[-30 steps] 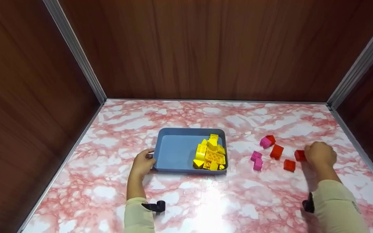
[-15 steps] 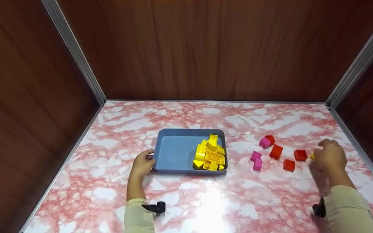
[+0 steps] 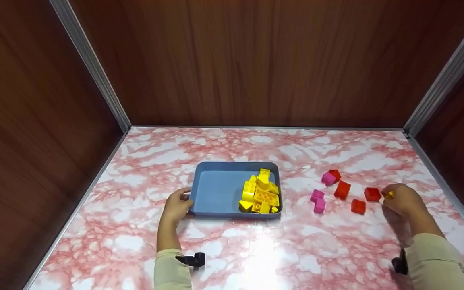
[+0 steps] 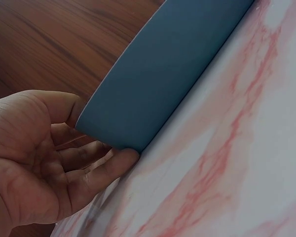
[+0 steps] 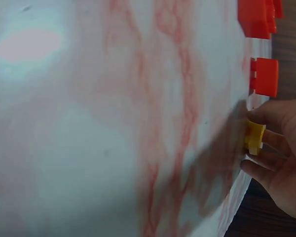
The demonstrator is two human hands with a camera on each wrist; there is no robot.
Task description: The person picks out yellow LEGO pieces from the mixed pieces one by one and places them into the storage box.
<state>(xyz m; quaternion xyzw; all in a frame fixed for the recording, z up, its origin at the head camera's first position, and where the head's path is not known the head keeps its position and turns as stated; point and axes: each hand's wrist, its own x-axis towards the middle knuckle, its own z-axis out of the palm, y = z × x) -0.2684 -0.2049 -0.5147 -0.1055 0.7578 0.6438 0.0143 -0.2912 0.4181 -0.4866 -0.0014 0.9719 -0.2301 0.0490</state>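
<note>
A blue-grey tray (image 3: pixel 220 189) lies on the table with a heap of yellow toy bricks (image 3: pixel 266 196) at its right end. My left hand (image 3: pixel 176 206) grips the tray's left end; the left wrist view shows fingers of this hand (image 4: pixel 44 163) against the tray's blue side wall (image 4: pixel 148 84). Far to the right, my right hand (image 3: pixel 405 200) pinches a small yellow brick (image 3: pixel 390 195). In the right wrist view that yellow brick (image 5: pixel 256 136) sits between thumb and fingers. Just left of the hand, a red brick (image 3: pixel 373 195) rests on the table.
Between tray and right hand lie more red bricks (image 3: pixel 342 190), one nearer the front (image 3: pixel 358 206), and pink bricks (image 3: pixel 319 206). A pink brick (image 3: pixel 328 179) leans by a red one (image 3: pixel 335 174). Brown wood-look panels (image 3: pixel 232 64) enclose the marbled table.
My right hand has moved right, away from the red brick, and turned; the small yellow brick, hidden earliest, then partly seen, now shows at its fingers. The left hand keeps holding the tray.
</note>
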